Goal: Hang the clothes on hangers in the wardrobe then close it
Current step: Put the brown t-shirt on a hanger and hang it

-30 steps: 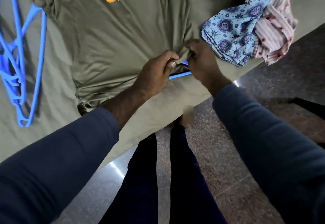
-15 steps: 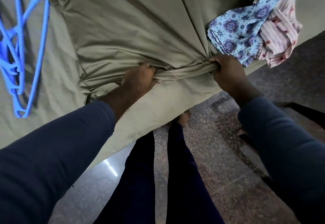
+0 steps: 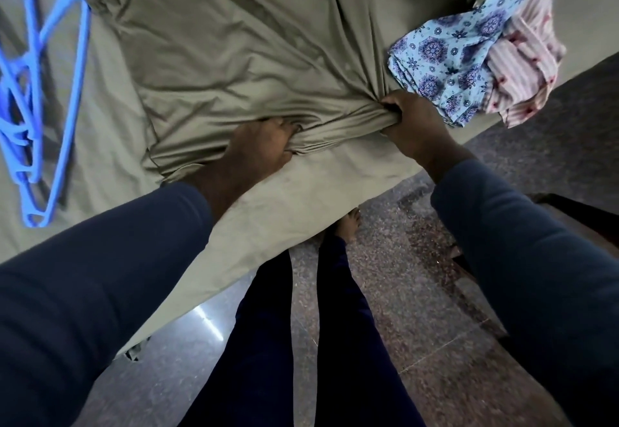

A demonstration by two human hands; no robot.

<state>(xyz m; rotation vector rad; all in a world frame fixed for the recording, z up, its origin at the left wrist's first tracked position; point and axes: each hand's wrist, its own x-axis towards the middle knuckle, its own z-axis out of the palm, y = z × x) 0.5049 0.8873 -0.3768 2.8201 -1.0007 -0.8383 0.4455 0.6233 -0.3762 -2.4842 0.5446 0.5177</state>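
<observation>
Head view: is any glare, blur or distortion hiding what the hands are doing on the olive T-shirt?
Head view: soft, even light; the right hand plainly grips the olive T-shirt by its bunched hem, while the left hand has its fingertips buried in folds. Head view: glare is only a streak on the floor; the blue hangers look slightly soft; the wide lens swells the near sleeves.

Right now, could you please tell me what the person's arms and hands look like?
Both arms wear plain dark navy long sleeves; the left sleeve and right sleeve end just above the wrists. The left hand and right hand are bare, with no gloves, watch or rings visible.
</observation>
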